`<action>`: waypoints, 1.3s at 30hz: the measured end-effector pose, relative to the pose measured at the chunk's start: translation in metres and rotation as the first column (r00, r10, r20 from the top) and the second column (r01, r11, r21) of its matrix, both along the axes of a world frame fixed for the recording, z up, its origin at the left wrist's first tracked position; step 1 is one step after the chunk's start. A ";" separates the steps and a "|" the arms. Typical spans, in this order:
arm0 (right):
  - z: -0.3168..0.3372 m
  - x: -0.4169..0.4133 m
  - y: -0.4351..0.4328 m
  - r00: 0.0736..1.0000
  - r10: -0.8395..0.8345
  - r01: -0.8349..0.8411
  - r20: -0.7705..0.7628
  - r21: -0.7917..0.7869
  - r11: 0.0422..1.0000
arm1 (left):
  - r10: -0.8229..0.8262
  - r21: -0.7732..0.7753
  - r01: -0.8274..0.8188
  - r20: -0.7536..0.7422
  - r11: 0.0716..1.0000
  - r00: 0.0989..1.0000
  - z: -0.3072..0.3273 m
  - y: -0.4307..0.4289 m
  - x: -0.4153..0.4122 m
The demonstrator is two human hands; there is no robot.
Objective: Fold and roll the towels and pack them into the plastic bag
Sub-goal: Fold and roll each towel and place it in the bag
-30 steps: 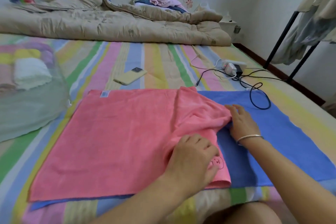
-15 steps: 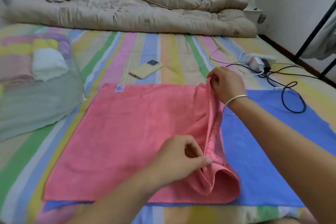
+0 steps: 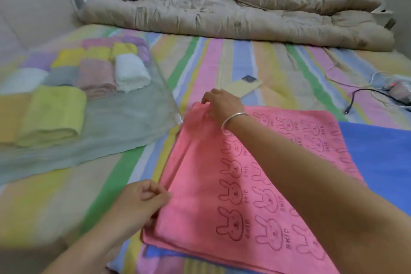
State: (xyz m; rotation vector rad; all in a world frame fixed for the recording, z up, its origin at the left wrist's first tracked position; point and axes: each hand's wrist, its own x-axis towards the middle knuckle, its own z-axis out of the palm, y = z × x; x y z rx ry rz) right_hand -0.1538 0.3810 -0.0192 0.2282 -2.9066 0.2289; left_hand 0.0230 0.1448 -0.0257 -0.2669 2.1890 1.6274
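A pink towel [image 3: 222, 211] printed with rabbits lies folded in half on a blue towel [image 3: 378, 158] on the striped bed. My left hand [image 3: 142, 202] pinches the near left corner of the pink towel. My right hand [image 3: 222, 104], with a silver bracelet on the wrist, grips the far left corner. To the left lies a clear plastic bag [image 3: 124, 131] holding several rolled towels, among them a white roll [image 3: 131, 73] and a yellow-green roll [image 3: 53, 113].
A crumpled beige quilt [image 3: 222, 15] lies across the far end of the bed. A cream phone [image 3: 244, 87] lies just beyond my right hand. A power strip with cables [image 3: 391, 93] sits at the right. Clothes are piled behind the quilt.
Both hands carried the pink towel's right edge over to the left, folding it in half; the rabbit-printed side now faces up. The view swung left, showing more of the bag.
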 end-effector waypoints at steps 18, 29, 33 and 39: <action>-0.015 -0.034 0.023 0.970 -0.237 0.242 0.051 -0.253 0.937 | -0.238 -0.483 0.021 -0.392 0.875 0.888 -0.018 0.020 -0.008; -0.012 -0.055 -0.016 0.970 -0.226 0.237 0.086 -0.148 0.960 | -0.202 -0.521 -0.038 -0.396 0.853 0.896 -0.016 -0.011 -0.013; -0.021 -0.050 -0.015 0.968 -0.247 0.249 0.033 -0.168 0.954 | -0.312 -0.736 -0.050 -0.347 0.675 0.885 -0.010 -0.008 -0.013; -0.012 0.052 0.016 0.971 -0.188 0.191 0.146 -0.005 0.982 | -0.516 -0.867 -0.200 -0.441 0.456 0.734 -0.010 0.006 -0.005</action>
